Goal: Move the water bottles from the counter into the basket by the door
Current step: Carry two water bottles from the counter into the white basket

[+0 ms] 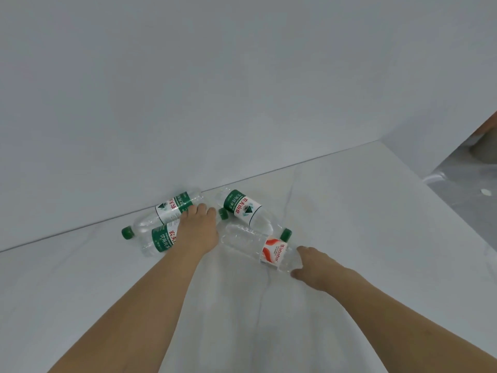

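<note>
Several clear water bottles lie on their sides on the white counter (349, 238), close to the wall. One green-labelled bottle (172, 207) lies along the wall with its green cap to the left. My left hand (197, 232) lies over a second green-labelled bottle (160, 242), fingers curled down over it and fingertips touching the one behind. A third green-labelled bottle (242, 207) lies to the right of that hand. In front of it is a red-labelled bottle (273, 253); my right hand (314, 267) holds its near end between thumb and fingers. No basket is in view.
A plain white wall (215, 90) runs behind the counter. The counter ends at a right edge (441, 211), with grey floor (468, 184) below it and a dim object at the far right.
</note>
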`<action>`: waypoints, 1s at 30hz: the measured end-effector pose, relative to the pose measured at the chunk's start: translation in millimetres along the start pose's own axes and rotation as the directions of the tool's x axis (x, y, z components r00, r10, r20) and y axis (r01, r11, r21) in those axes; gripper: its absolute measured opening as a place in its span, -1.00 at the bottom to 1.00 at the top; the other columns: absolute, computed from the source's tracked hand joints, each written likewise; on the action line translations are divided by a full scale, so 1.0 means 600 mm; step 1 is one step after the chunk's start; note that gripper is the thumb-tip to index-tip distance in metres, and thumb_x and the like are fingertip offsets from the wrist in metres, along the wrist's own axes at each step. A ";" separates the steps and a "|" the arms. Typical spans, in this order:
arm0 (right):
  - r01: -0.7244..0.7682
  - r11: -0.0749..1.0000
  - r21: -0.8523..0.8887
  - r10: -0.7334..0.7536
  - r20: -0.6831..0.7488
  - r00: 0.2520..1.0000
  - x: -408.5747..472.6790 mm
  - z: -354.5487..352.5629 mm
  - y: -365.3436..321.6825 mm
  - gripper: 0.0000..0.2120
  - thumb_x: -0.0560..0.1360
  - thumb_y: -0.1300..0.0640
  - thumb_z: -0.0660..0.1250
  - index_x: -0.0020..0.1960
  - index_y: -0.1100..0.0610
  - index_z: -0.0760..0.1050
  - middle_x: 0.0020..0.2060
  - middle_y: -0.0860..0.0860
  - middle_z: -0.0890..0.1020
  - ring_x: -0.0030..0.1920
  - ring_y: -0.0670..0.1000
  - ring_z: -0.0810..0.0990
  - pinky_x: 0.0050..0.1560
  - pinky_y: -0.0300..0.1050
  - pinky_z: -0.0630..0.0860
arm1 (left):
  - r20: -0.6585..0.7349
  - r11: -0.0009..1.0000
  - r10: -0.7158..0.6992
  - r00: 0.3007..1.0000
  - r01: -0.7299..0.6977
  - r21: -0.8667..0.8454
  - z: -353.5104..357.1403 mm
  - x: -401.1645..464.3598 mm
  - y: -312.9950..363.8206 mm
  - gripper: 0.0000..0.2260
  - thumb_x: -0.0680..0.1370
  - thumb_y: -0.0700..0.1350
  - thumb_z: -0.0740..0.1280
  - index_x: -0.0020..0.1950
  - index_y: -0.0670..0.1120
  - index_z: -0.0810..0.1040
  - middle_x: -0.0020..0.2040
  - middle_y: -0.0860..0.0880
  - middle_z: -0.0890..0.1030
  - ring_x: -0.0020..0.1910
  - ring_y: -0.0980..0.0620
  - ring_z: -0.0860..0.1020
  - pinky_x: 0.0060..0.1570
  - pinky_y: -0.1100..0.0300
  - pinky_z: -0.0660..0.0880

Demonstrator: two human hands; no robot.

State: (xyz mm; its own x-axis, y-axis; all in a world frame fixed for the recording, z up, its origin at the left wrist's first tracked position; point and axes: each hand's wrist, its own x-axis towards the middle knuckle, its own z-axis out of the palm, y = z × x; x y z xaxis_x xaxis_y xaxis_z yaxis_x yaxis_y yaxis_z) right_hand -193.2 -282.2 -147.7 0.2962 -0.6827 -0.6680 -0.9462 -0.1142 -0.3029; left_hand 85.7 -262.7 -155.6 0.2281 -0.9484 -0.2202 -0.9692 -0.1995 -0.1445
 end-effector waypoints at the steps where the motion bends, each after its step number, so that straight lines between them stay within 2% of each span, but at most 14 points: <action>1: 0.014 1.000 0.021 -0.014 0.019 1.000 0.005 0.005 0.007 -0.46 0.50 -0.03 0.32 0.42 0.05 0.26 0.27 0.04 0.47 0.19 0.07 0.49 0.21 -0.03 0.46 | -0.039 1.000 -0.003 0.999 0.004 0.016 0.008 0.009 0.004 -0.59 0.59 0.10 0.16 0.32 -0.11 0.44 0.28 -0.13 0.44 0.25 -0.15 0.37 0.22 -0.03 0.34; 4: 0.070 0.996 0.063 -0.074 0.062 0.995 0.010 0.016 0.023 -0.54 0.51 0.03 0.31 0.37 0.05 0.32 0.22 0.04 0.51 0.18 0.06 0.50 0.18 -0.09 0.43 | -0.102 0.996 0.025 0.995 -0.016 0.090 0.026 0.028 0.015 -0.65 0.57 0.11 0.23 0.21 -0.09 0.54 0.21 -0.09 0.44 0.18 -0.12 0.37 0.19 0.00 0.33; 7: 0.092 0.987 0.129 -0.102 0.070 0.992 0.006 0.024 0.032 -0.57 0.52 0.06 0.32 0.35 0.07 0.34 0.20 0.04 0.53 0.17 0.06 0.50 0.13 -0.14 0.41 | -0.093 0.993 0.049 0.994 -0.038 0.114 0.031 0.032 0.020 -0.70 0.56 0.06 0.27 0.23 -0.05 0.51 0.17 -0.05 0.50 0.16 -0.10 0.41 0.17 0.00 0.35; 10: 0.094 0.970 0.223 -0.114 0.078 0.990 -0.001 0.023 0.042 -0.52 0.51 0.01 0.34 0.38 0.04 0.30 0.18 0.01 0.52 0.11 0.03 0.50 0.06 -0.16 0.41 | -0.078 0.992 0.080 0.994 -0.072 0.101 0.025 0.025 0.023 -0.73 0.56 0.04 0.29 0.21 -0.03 0.48 0.12 -0.03 0.59 0.11 -0.08 0.50 0.11 0.01 0.40; 12: 0.089 0.958 0.274 -0.115 0.078 0.990 -0.009 0.012 0.049 -0.47 0.50 -0.03 0.35 0.40 0.00 0.24 0.17 0.01 0.50 0.06 0.01 0.50 0.05 -0.16 0.43 | -0.087 0.995 0.086 0.992 -0.082 0.047 0.013 0.015 0.021 -0.74 0.58 0.07 0.28 0.19 -0.04 0.46 0.09 -0.02 0.60 0.05 -0.05 0.55 0.01 0.07 0.44; 14: 0.082 0.923 0.376 -0.106 0.041 0.994 -0.024 -0.005 0.052 -0.52 0.50 -0.05 0.34 0.35 -0.01 0.26 0.09 0.02 0.50 -0.05 0.01 0.52 -0.02 -0.12 0.49 | -0.127 0.995 0.089 0.988 -0.093 -0.025 -0.006 -0.005 0.012 -0.74 0.58 0.07 0.27 0.18 -0.05 0.44 0.08 -0.02 0.59 0.03 -0.05 0.54 -0.08 0.10 0.43; 17: 0.118 0.830 0.545 -0.069 -0.109 0.992 -0.050 -0.035 0.037 -0.65 0.53 -0.09 0.30 0.23 0.04 0.35 -0.07 0.00 0.52 -0.23 -0.03 0.50 -0.17 -0.12 0.47 | -0.287 0.968 0.028 0.958 -0.098 -0.232 -0.039 -0.059 -0.011 -0.77 0.57 0.02 0.32 0.12 -0.09 0.46 0.00 -0.04 0.57 -0.04 -0.08 0.51 -0.18 0.06 0.44; 19: 0.204 0.819 0.537 -0.074 -0.254 0.964 -0.069 -0.057 0.011 -0.71 0.53 -0.12 0.26 0.16 0.01 0.38 -0.10 -0.04 0.54 -0.22 -0.05 0.52 -0.22 -0.15 0.47 | -0.368 0.869 -0.135 0.920 -0.069 -0.490 -0.060 -0.106 -0.028 -0.82 0.58 0.03 0.33 0.05 -0.05 0.45 -0.10 0.01 0.54 -0.18 -0.04 0.48 -0.27 0.09 0.41; 21: 0.304 0.818 0.487 -0.119 -0.374 0.920 -0.092 -0.076 -0.026 -0.77 0.50 -0.11 0.28 0.09 -0.03 0.39 -0.10 -0.07 0.54 -0.17 -0.07 0.53 -0.26 -0.17 0.44 | -0.304 0.662 -0.331 0.893 -0.009 -0.749 -0.079 -0.155 -0.045 -0.85 0.59 0.10 0.31 0.01 0.07 0.41 -0.15 0.10 0.51 -0.29 0.02 0.48 -0.29 0.12 0.38; 22: 0.347 0.815 0.464 -0.151 -0.408 0.901 -0.099 -0.082 -0.043 -0.79 0.49 -0.09 0.30 0.06 -0.04 0.40 -0.10 -0.07 0.54 -0.16 -0.06 0.53 -0.25 -0.17 0.44 | -0.253 0.546 -0.386 0.887 -0.002 -0.838 -0.080 -0.175 -0.049 -0.86 0.59 0.12 0.31 -0.02 0.12 0.39 -0.17 0.11 0.52 -0.32 0.03 0.48 -0.29 0.11 0.40; 24: 0.423 0.815 0.397 -0.236 -0.438 0.867 -0.111 -0.085 -0.077 -0.80 0.47 -0.05 0.31 0.06 -0.04 0.43 -0.06 -0.06 0.53 -0.11 -0.05 0.51 -0.16 -0.13 0.47 | -0.194 0.386 -0.414 0.889 -0.022 -0.922 -0.073 -0.210 -0.048 -0.87 0.58 0.08 0.33 -0.04 0.11 0.40 -0.16 0.03 0.56 -0.25 -0.07 0.51 -0.20 0.04 0.47; 26: 0.480 0.819 0.315 -0.308 -0.466 0.830 -0.116 -0.069 -0.107 -0.79 0.47 -0.05 0.31 0.08 -0.03 0.44 -0.03 -0.04 0.50 -0.08 -0.05 0.49 -0.09 -0.11 0.48 | -0.178 0.310 -0.411 0.894 -0.047 -0.950 -0.063 -0.235 -0.038 -0.89 0.59 0.03 0.35 -0.01 0.13 0.42 -0.11 0.00 0.57 -0.18 -0.08 0.52 -0.12 0.08 0.50; 28: 0.515 0.818 0.257 -0.321 -0.538 0.779 -0.113 -0.046 -0.133 -0.74 0.47 -0.05 0.34 0.11 0.02 0.47 -0.05 -0.03 0.45 -0.06 -0.02 0.45 -0.09 -0.13 0.44 | -0.169 0.225 -0.456 0.874 -0.071 -0.972 -0.052 -0.245 -0.025 -0.87 0.58 -0.05 0.37 0.00 0.16 0.44 -0.08 0.06 0.58 -0.19 0.06 0.52 -0.14 0.21 0.48; 30: 0.519 0.814 0.262 -0.269 -0.620 0.737 -0.102 -0.025 -0.156 -0.70 0.46 -0.01 0.39 0.13 0.07 0.48 -0.02 -0.02 0.41 0.02 0.01 0.37 -0.04 -0.14 0.36 | -0.155 0.151 -0.528 0.835 -0.087 -0.985 -0.044 -0.247 -0.016 -0.83 0.54 -0.12 0.38 -0.02 0.15 0.46 -0.09 0.13 0.59 -0.18 0.19 0.53 -0.16 0.37 0.46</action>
State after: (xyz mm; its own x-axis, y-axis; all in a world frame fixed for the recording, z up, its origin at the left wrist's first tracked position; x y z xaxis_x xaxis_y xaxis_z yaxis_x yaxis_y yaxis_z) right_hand -124.5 -240.8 -68.1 0.3921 -0.9199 0.0113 -0.5822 -0.2576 -0.7711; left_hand 59.0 -126.7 -95.8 0.6878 -0.7247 0.0418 -0.2578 -0.1901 0.9473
